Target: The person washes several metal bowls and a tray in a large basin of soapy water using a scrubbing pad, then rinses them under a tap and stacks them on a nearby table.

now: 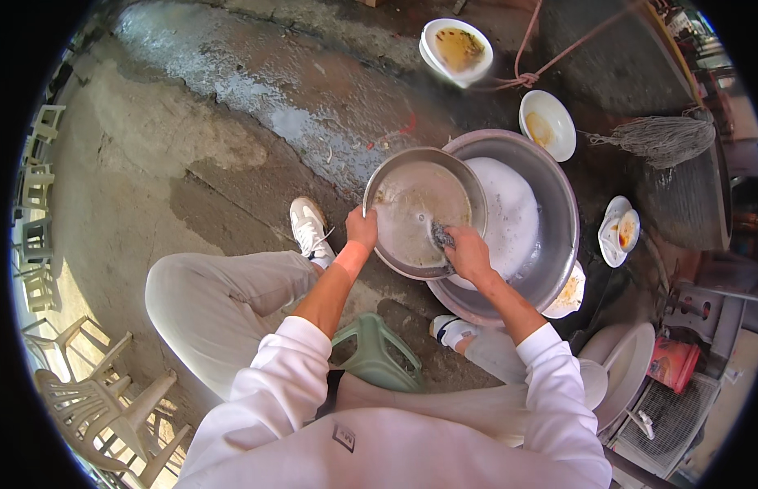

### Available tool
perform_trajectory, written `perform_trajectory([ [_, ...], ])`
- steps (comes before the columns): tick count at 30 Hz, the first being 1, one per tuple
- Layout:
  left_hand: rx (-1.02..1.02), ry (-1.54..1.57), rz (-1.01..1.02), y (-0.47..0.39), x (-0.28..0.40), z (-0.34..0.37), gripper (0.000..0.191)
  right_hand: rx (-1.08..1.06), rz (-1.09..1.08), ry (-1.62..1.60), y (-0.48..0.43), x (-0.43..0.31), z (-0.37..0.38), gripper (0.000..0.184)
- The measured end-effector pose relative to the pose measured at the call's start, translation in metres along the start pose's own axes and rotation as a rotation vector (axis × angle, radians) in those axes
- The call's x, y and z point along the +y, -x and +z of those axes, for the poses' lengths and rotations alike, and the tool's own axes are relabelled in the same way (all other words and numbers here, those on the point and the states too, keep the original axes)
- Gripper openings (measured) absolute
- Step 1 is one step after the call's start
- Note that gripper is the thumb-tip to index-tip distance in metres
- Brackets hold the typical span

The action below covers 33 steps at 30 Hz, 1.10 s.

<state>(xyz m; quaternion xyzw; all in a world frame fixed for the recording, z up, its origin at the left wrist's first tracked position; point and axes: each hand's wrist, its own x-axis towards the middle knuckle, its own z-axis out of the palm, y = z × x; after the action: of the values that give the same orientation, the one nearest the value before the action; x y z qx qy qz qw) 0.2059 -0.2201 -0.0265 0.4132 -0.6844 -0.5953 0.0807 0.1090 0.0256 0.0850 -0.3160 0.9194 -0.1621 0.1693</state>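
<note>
My left hand (361, 230) grips the left rim of a round metal pan (409, 189), which is tilted over the left side of a large basin (559, 244). Inside the pan, my right hand (468, 253) holds a grey scouring pad (441, 235) against the lower right part of the base. Brownish residue marks the pan's inner surface. White suds (507, 211) cover part of the liquid in the basin. The pan hides the basin's left part, and my fingers hide some of the pad.
Soiled white bowls (553, 140) and dishes (612, 244) lie around the basin. A string mop head (666, 137) hangs at the right. A green plastic stool (376, 351) stands below the pan, near my feet. A red bucket (672, 363) is at the lower right, plastic chairs (109, 403) at the left.
</note>
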Motion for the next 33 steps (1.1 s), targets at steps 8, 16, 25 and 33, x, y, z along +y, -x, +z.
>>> perform_trajectory([
  [8, -0.071, -0.009, 0.068, -0.002, -0.002, -0.004, 0.028, 0.071, -0.173, 0.361, -0.082, 0.026, -0.04, 0.03],
  [16, 0.023, -0.017, -0.02, 0.011, 0.005, -0.008, 0.025, -0.286, 0.207, 0.342, -0.041, 0.022, -0.019, 0.027],
  [25, -0.005, -0.136, 0.102, 0.011, 0.002, -0.003, 0.028, -0.34, 0.173, 0.27, -0.06, 0.028, -0.054, 0.037],
  [33, 0.063, -0.112, 0.107, 0.011, 0.007, -0.007, 0.027, -0.431, 0.269, 0.361, -0.042, 0.022, -0.036, 0.033],
])
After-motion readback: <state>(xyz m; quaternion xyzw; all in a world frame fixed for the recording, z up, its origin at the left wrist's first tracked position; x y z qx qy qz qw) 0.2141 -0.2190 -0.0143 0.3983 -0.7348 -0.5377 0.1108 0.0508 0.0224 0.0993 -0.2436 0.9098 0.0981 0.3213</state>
